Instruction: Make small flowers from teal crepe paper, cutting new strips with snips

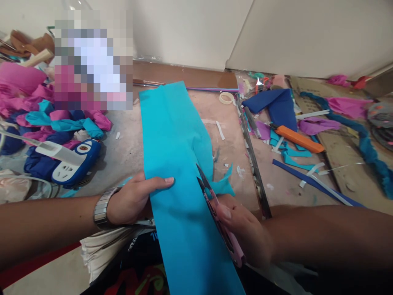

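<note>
A long turquoise sheet (172,135), fabric or crepe paper, hangs from the table toward my lap. My left hand (135,198) grips its left edge, thumb on top and the other fingers hidden beneath. In my right hand (242,229) is a pair of pink-handled thread snips (215,209). Their dark blades are parted and point up and away, at the sheet's right edge. Beyond the blades that edge curls and bulges outward. A narrow turquoise offcut (225,182) sticks out to the right, just behind my right hand.
Left: pink, blue and turquoise fabric bundles (64,119), and a blue-white power strip (76,162) with a plug and cables. Right: an orange utility knife (299,138), navy fabric (273,104), scraps and cardboard (346,176). A tape roll (226,98) lies farther back, before a white wall (190,32).
</note>
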A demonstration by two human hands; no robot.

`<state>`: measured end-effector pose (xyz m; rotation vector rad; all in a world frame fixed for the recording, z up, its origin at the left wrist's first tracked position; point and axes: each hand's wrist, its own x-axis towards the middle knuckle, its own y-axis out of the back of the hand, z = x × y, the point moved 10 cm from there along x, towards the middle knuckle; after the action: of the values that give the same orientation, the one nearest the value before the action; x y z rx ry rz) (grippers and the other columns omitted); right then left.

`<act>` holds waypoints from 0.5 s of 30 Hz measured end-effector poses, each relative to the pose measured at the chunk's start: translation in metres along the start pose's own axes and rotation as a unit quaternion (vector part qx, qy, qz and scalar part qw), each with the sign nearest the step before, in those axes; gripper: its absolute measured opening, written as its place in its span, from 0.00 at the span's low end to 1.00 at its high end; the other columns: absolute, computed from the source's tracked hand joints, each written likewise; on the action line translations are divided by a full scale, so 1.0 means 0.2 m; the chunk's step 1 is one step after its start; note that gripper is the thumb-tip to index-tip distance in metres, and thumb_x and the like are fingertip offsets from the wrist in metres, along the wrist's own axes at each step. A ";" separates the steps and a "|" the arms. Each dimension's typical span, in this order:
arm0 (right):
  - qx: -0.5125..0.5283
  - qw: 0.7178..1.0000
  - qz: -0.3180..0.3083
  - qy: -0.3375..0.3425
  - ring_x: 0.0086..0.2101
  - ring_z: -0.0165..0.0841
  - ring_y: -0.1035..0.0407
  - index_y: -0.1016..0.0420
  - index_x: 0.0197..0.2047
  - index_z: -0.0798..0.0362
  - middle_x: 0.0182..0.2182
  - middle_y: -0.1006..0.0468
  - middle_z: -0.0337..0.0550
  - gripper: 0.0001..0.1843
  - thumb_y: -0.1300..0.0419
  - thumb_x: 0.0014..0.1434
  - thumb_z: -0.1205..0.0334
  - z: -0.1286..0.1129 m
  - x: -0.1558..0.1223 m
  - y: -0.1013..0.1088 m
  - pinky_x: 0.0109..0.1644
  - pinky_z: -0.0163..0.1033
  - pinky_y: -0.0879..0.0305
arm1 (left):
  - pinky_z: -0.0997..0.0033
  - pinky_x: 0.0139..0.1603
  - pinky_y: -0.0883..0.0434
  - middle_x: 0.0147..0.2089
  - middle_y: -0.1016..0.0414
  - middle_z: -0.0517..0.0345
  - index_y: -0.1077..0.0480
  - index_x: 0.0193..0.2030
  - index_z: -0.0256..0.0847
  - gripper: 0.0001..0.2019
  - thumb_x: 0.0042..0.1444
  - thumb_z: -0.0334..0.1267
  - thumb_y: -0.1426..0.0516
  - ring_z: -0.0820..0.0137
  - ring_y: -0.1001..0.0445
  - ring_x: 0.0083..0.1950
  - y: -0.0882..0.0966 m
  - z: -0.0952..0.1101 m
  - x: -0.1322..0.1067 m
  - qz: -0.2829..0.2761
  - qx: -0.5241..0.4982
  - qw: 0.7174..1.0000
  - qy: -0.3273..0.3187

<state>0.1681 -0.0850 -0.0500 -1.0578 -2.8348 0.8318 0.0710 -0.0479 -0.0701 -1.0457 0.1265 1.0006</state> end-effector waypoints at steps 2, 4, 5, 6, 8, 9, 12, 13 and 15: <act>0.049 0.998 0.011 0.037 0.15 0.25 0.42 0.35 0.18 0.52 0.11 0.40 0.35 0.34 0.52 0.73 0.45 -0.04 0.00 0.02 0.20 0.32 0.47 | 0.47 0.55 0.21 0.54 0.17 0.40 0.26 0.60 0.36 0.20 0.62 0.39 0.37 0.47 0.18 0.55 0.00 -0.01 0.00 0.002 0.008 1.000 0.011; 0.079 0.995 0.024 0.050 0.15 0.25 0.42 0.34 0.17 0.53 0.11 0.40 0.34 0.34 0.50 0.74 0.49 -0.05 0.00 0.03 0.20 0.32 0.47 | 0.47 0.54 0.21 0.55 0.18 0.40 0.26 0.60 0.37 0.21 0.61 0.39 0.36 0.47 0.18 0.54 -0.01 -0.01 -0.01 -0.002 0.015 1.000 0.025; 0.081 0.995 0.029 0.047 0.15 0.25 0.41 0.33 0.17 0.53 0.11 0.39 0.35 0.34 0.50 0.74 0.49 -0.04 0.00 0.04 0.21 0.32 0.46 | 0.47 0.55 0.21 0.55 0.18 0.40 0.27 0.61 0.37 0.22 0.61 0.40 0.36 0.47 0.18 0.55 -0.02 -0.02 -0.01 -0.006 0.016 0.999 0.028; 0.080 0.995 0.032 0.041 0.16 0.26 0.40 0.32 0.17 0.53 0.12 0.38 0.35 0.33 0.49 0.73 0.48 -0.04 0.00 0.04 0.21 0.32 0.45 | 0.46 0.56 0.22 0.56 0.18 0.40 0.27 0.62 0.37 0.23 0.61 0.39 0.36 0.47 0.19 0.55 -0.03 -0.01 -0.01 -0.012 0.015 0.999 0.027; 0.073 0.996 0.028 0.031 0.17 0.26 0.39 0.32 0.17 0.53 0.12 0.37 0.36 0.33 0.49 0.73 0.46 -0.04 0.01 0.03 0.22 0.33 0.44 | 0.46 0.57 0.22 0.56 0.18 0.40 0.27 0.62 0.37 0.23 0.61 0.39 0.36 0.47 0.19 0.56 -0.05 -0.01 -0.01 -0.025 0.009 0.999 0.022; 0.071 0.997 0.026 0.030 0.17 0.26 0.39 0.33 0.17 0.52 0.12 0.37 0.35 0.34 0.48 0.73 0.46 -0.04 0.01 0.03 0.22 0.33 0.44 | 0.47 0.57 0.23 0.55 0.18 0.40 0.27 0.62 0.37 0.23 0.61 0.39 0.36 0.47 0.19 0.56 -0.05 -0.01 -0.01 -0.028 0.007 0.999 0.021; 0.070 0.997 0.030 0.030 0.16 0.25 0.40 0.35 0.16 0.52 0.11 0.37 0.35 0.34 0.47 0.72 0.46 -0.05 0.01 0.03 0.20 0.32 0.46 | 0.47 0.57 0.22 0.55 0.18 0.39 0.26 0.60 0.36 0.23 0.59 0.40 0.35 0.48 0.18 0.55 -0.04 -0.02 -0.01 -0.023 0.007 0.999 0.025; 0.070 0.997 0.032 0.031 0.16 0.25 0.40 0.35 0.16 0.53 0.11 0.37 0.36 0.34 0.47 0.72 0.46 -0.05 0.01 0.04 0.20 0.32 0.46 | 0.47 0.57 0.22 0.55 0.18 0.39 0.26 0.60 0.36 0.23 0.59 0.40 0.35 0.47 0.18 0.54 -0.03 -0.02 -0.01 -0.016 0.008 0.999 0.026; 0.073 0.996 0.036 0.027 0.15 0.24 0.41 0.36 0.16 0.53 0.11 0.37 0.35 0.34 0.46 0.71 0.45 -0.04 0.01 0.04 0.19 0.31 0.47 | 0.47 0.56 0.22 0.56 0.19 0.37 0.26 0.60 0.35 0.24 0.59 0.41 0.35 0.47 0.18 0.54 0.00 -0.02 -0.01 0.004 0.010 1.000 0.025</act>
<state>0.1730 -0.0745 -0.0467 -1.1501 -2.6581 0.9828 0.0718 -0.0515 -0.0717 -1.0530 0.1818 0.9797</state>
